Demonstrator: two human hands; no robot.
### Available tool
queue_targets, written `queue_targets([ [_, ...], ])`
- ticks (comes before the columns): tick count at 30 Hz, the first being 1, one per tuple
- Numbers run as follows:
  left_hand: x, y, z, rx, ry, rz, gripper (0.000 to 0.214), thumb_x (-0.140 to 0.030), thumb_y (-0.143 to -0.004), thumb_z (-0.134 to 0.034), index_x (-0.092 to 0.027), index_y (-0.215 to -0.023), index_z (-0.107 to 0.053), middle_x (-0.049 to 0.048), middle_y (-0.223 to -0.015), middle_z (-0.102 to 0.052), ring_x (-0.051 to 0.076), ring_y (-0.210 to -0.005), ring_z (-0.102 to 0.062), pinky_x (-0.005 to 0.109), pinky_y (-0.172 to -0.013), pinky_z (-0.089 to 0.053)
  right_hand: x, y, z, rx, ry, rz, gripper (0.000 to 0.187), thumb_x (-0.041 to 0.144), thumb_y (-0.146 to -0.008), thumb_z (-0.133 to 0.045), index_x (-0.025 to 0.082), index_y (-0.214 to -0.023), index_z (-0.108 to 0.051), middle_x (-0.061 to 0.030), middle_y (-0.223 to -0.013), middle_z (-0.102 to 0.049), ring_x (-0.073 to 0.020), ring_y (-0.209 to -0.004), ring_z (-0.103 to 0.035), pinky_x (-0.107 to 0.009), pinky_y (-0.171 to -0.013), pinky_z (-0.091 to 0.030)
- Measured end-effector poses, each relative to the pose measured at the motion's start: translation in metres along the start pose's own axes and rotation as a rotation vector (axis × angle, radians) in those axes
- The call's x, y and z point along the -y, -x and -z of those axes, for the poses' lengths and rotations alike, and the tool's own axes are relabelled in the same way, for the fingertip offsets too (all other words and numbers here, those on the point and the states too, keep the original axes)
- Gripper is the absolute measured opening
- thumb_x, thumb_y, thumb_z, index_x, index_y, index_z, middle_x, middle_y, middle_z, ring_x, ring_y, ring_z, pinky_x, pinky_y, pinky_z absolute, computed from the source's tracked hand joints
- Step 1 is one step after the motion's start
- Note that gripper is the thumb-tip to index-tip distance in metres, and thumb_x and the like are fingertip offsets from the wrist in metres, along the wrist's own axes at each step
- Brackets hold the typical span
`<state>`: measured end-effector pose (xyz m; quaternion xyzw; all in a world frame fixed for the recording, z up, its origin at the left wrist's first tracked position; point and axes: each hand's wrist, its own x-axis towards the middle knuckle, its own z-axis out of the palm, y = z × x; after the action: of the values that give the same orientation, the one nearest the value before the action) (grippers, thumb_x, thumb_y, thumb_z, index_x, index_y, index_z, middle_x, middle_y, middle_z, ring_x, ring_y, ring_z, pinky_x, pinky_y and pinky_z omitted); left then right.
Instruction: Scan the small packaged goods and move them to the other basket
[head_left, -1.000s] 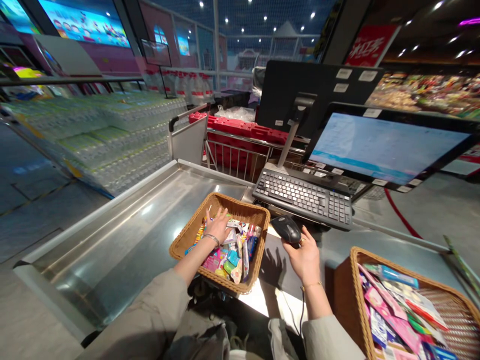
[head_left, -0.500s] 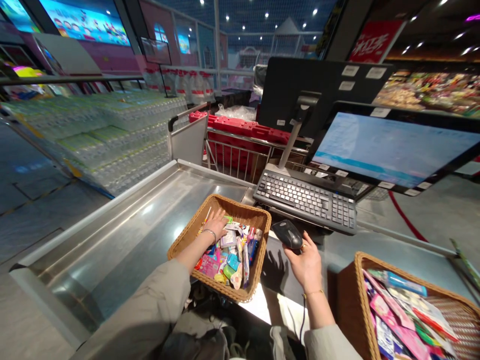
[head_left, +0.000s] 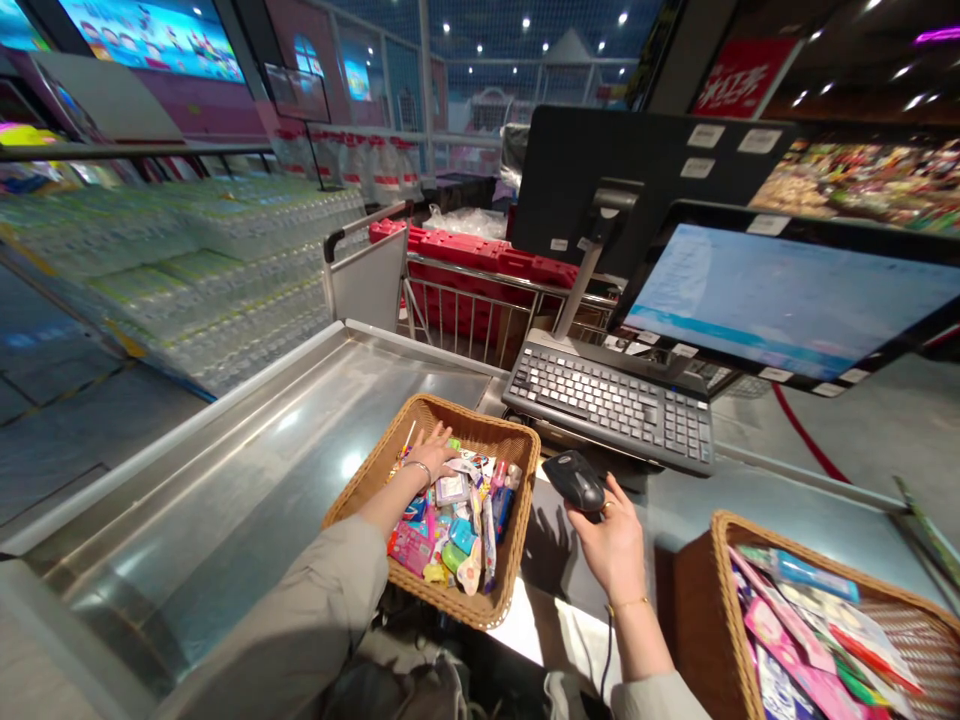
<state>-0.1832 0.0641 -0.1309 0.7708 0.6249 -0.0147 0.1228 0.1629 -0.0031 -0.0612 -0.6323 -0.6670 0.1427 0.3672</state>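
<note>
Shifted slightly toward the body, a black mouse (head_left: 574, 481) is held by the right hand (head_left: 611, 548), its fingers (head_left: 596, 510) curled around it, beside the keyboard (head_left: 607, 408). The left hand (head_left: 429, 456) lies open, fingers (head_left: 436, 436) spread, touching colourful packets (head_left: 450, 530) in a wicker basket (head_left: 487, 425) on the steel worktop (head_left: 262, 470).

Room over the steel counter (head_left: 225, 500) beside the wicker basket (head_left: 480, 425), keyboard (head_left: 607, 405) and mouse (head_left: 574, 480) blocking forward; second basket (head_left: 697, 600) right

Site is showing a supermarket checkout lane. A steel checkout tabletop (head_left: 255, 470) is carrying a till keyboard (head_left: 607, 405) and monitor (head_left: 780, 295), while a shopping cart (head_left: 480, 300) and stacked bottled water (head_left: 195, 260) are standing beyond.
</note>
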Motion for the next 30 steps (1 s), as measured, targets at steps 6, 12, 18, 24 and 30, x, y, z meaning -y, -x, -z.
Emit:
queue_targets([
  [6, -0.005, 0.003, 0.001, -0.056, 0.026, -0.037, 0.027, -0.045, -0.084, -0.065, -0.029, -0.104, -0.072, 0.0076, -0.151, -0.043, 0.033, -0.147, -0.021, 0.063, -0.115, -0.013, 0.0, 0.0, -0.003, -0.008, -0.022, 0.005, 0.028, 0.041, -0.07, -0.061, 0.018, -0.083, -0.071, -0.0116, -0.104, -0.073, -0.0314, -0.131, -0.046, -0.048, -0.108, -0.039],
  [12, -0.018, 0.003, 0.012, -0.172, 0.065, -0.123, 0.026, -0.044, -0.088, -0.061, -0.029, -0.107, -0.07, 0.0036, -0.131, -0.064, 0.028, -0.144, -0.031, 0.06, -0.118, -0.005, 0.002, 0.001, -0.001, -0.015, -0.025, 0.009, 0.027, 0.039, -0.07, -0.061, 0.018, -0.083, -0.071, -0.0112, -0.103, -0.073, -0.0309, -0.132, -0.046, -0.047, -0.108, -0.039],
  [18, -0.035, 0.012, 0.027, -0.322, 0.073, -0.21, 0.029, -0.042, -0.092, -0.056, -0.03, -0.118, -0.065, 0.0018, -0.118, -0.072, 0.024, -0.133, -0.048, 0.058, -0.12, 0.002, 0.004, 0.002, 0.003, -0.033, -0.013, 0.036, 0.03, 0.038, -0.072, -0.06, 0.016, -0.089, -0.072, -0.0118, -0.106, -0.072, -0.0312, -0.132, -0.046, -0.048, -0.107, -0.039],
  [24, -0.051, 0.029, 0.038, -0.593, 0.02, -0.267, 0.027, -0.034, -0.092, -0.058, -0.026, -0.117, -0.066, 0.0021, -0.1, -0.076, 0.024, -0.12, -0.061, 0.059, -0.12, 0.0, 0.013, 0.004, 0.008, -0.042, 0.001, 0.055, 0.028, 0.035, -0.071, -0.06, 0.017, -0.089, -0.072, -0.0117, -0.107, -0.072, -0.0317, -0.131, -0.046, -0.049, -0.106, -0.039],
  [30, -0.075, 0.039, 0.055, -0.812, -0.112, -0.285, 0.026, -0.028, -0.094, -0.055, -0.022, -0.117, -0.066, 0.003, -0.092, -0.073, 0.025, -0.117, -0.063, 0.064, -0.12, -0.003, 0.026, 0.008, 0.014, -0.039, 0.012, 0.099, 0.026, 0.031, -0.07, -0.062, 0.02, -0.091, -0.072, -0.009, -0.108, -0.072, -0.0315, -0.133, -0.044, -0.052, -0.108, -0.036],
])
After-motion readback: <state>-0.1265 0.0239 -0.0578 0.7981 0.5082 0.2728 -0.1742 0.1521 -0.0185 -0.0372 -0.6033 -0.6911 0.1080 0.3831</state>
